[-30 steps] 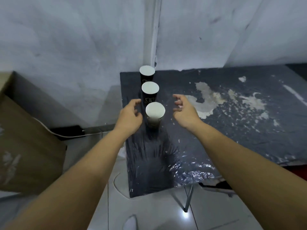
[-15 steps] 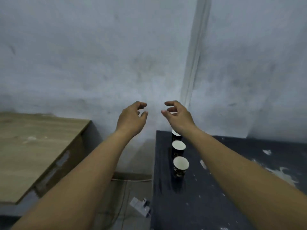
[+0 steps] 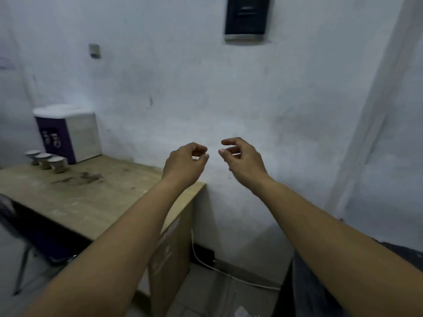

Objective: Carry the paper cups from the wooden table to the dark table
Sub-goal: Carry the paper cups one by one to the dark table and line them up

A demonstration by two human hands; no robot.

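Observation:
Three paper cups (image 3: 45, 160) stand in a row at the far left of the wooden table (image 3: 91, 197), blurred, their white rims up. My left hand (image 3: 185, 164) floats over the table's right end with fingers loosely curled and nothing in it. My right hand (image 3: 242, 160) is held beside it in front of the wall, also curled and holding nothing. Both hands are well to the right of the cups. A corner of the dark table (image 3: 304, 284) shows at the lower right, partly behind my right forearm; no cups on it are visible.
A white and purple box (image 3: 68, 133) stands behind the cups against the wall. A chair (image 3: 13, 225) sits at the left under the wooden table's front edge. A white cable (image 3: 224, 273) runs along the floor between the tables. A dark panel (image 3: 246, 18) hangs on the wall.
The view has swung left from the dark table, where three cups stood, to the wooden table. Both hands came away from the nearest cup there and stay raised with nothing in them.

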